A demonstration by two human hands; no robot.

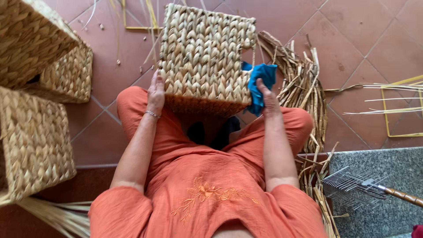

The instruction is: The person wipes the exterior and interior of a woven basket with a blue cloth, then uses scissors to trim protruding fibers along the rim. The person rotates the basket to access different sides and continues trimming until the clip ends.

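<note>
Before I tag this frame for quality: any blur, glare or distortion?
Head view: soft, even daylight, no glare; basket and blue cloth sharp; faint shadow beneath the basket on the lap; wide-angle bending at the edges, stretching the baskets at left; no motion blur on either hand.

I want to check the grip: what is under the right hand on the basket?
A blue cloth lies between the right hand and the woven basket. The palm is hidden.

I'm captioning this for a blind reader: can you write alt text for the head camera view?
A seated person in orange clothes holds a square woven basket on their knees, left hand flat on its side, right hand pressing a blue cloth against the other side. More woven baskets stand on the tiled floor, beside a bundle of dried reeds.
</note>
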